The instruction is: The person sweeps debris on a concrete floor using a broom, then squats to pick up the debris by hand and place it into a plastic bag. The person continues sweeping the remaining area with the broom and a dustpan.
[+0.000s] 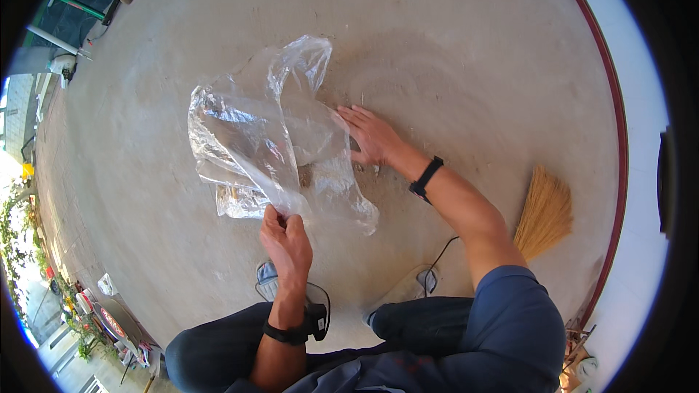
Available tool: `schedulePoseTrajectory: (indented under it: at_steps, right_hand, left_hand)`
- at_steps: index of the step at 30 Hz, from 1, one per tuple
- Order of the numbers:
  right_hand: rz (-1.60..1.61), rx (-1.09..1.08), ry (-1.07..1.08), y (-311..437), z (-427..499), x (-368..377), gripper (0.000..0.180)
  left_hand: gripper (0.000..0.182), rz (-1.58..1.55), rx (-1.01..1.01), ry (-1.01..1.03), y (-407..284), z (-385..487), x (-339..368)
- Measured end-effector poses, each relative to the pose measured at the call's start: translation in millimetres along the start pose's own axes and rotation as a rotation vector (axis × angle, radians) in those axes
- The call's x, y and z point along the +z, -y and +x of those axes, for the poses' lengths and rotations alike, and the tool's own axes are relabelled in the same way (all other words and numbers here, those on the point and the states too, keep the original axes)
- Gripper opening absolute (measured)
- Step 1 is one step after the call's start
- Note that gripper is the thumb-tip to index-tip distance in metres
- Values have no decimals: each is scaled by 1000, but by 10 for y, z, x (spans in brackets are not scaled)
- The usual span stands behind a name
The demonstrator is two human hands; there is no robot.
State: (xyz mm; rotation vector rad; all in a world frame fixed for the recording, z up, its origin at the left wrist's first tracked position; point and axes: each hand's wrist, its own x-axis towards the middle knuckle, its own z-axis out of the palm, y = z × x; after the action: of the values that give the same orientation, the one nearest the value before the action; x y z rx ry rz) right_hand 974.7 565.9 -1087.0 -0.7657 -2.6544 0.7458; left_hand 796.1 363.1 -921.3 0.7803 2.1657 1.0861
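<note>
A crumpled clear plastic bag [246, 136] spreads over the concrete floor in front of me. My left hand [286, 243] pinches its near edge between thumb and fingers. At the bag's right side, my right hand [371, 134] reaches low with its fingers extended and the palm towards the floor. Its fingertips are at the bag's edge; whether they press on the plastic or on the floor is hard to tell. Brown crumbs of debris [306, 176] show near the bag's middle and right side.
A straw broom [545, 210] lies right of my right arm. Long-handled tools [82, 8] stand at the upper left. A dark red skirting strip [614, 98] borders the white wall on the right. A small white plastic bag [107, 284] and plants [82, 333] are at the lower left.
</note>
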Motion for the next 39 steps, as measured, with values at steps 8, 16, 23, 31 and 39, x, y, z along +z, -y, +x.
schedulePoseTrajectory:
  at_steps: [8, 16, 23, 31, 39]
  right_hand:
    - [-177, 60, -105, 485, -681, 89, 83]
    - [-264, 273, -314, -35, 22, -109, 87]
    - [-362, 151, -139, -64, -9, -26, 43]
    - [-358, 148, -12, -442, 114, -169, 19]
    - [246, 723, -105, -142, 32, -362, 37]
  left_hand:
    - [6, -40, -22, 11, -42, -2, 14]
    - [8, -11, 30, 9, -143, -36, 49]
    - [8, -44, -14, 35, -77, -39, 44]
    - [8, -37, -24, 19, -91, -16, 19]
    - [7, 21, 7, 57, -93, -69, 10]
